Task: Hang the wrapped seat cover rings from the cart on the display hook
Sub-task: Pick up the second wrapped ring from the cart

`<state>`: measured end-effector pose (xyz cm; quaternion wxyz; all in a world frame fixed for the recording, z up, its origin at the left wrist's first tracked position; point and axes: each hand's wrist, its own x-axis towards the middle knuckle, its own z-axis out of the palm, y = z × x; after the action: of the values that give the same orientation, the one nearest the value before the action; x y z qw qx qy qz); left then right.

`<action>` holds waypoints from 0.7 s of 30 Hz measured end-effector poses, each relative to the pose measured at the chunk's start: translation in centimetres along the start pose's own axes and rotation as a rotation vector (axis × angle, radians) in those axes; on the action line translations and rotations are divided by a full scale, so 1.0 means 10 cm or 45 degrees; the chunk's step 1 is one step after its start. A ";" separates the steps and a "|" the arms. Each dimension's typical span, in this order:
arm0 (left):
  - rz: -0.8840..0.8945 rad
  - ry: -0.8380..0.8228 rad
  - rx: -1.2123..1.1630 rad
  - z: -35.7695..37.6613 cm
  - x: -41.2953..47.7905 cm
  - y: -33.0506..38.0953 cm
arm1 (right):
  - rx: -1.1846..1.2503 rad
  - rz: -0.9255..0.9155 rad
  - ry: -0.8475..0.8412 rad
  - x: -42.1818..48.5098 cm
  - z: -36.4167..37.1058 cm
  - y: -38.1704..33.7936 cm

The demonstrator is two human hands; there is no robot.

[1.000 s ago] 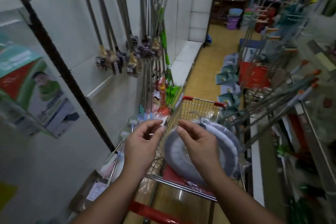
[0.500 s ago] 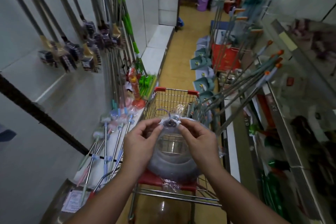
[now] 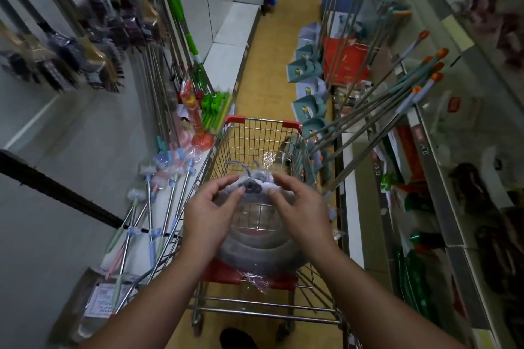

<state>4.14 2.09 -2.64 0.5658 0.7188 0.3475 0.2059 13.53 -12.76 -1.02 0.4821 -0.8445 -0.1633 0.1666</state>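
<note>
A grey seat cover ring (image 3: 255, 252) in clear plastic wrap stands upright over the near end of the wire cart (image 3: 263, 122), its lower edge near the red seat flap. A bunched knot (image 3: 251, 185) with a thin purple loop (image 3: 241, 166) sits at its top. My left hand (image 3: 209, 215) grips the wrap left of the knot. On the other side, my right hand (image 3: 300, 207) grips it too. The fingertips of both hands are slightly spread. I cannot pick out the display hook.
Brooms and mop handles (image 3: 158, 37) hang along the left wall, with squeegees (image 3: 153, 201) and an orange plunger (image 3: 198, 127) below. Long orange-tipped handles (image 3: 397, 99) lean over the cart from the right shelves (image 3: 442, 193). Dustpans (image 3: 309, 105) line the yellow aisle floor (image 3: 272, 51).
The ring went from lying tilted in the cart to upright between my hands. My fingertips pinched the top knot, then drew slightly apart. The view swung down along the aisle.
</note>
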 end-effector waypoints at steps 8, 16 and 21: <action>-0.040 -0.012 0.170 0.01 0.15 -0.15 | -0.355 -0.116 -0.010 0.11 0.09 0.02; 0.075 -0.047 0.258 -0.05 0.06 -0.15 | -0.587 -0.233 -0.037 0.04 0.14 0.02; 0.070 -0.136 0.293 -0.12 -0.02 -0.10 | -0.490 -0.230 -0.117 -0.02 0.16 0.03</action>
<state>2.96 2.86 -3.29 0.4915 0.7981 0.3186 0.1416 12.67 -11.84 -2.01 0.3168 -0.8945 -0.2888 0.1268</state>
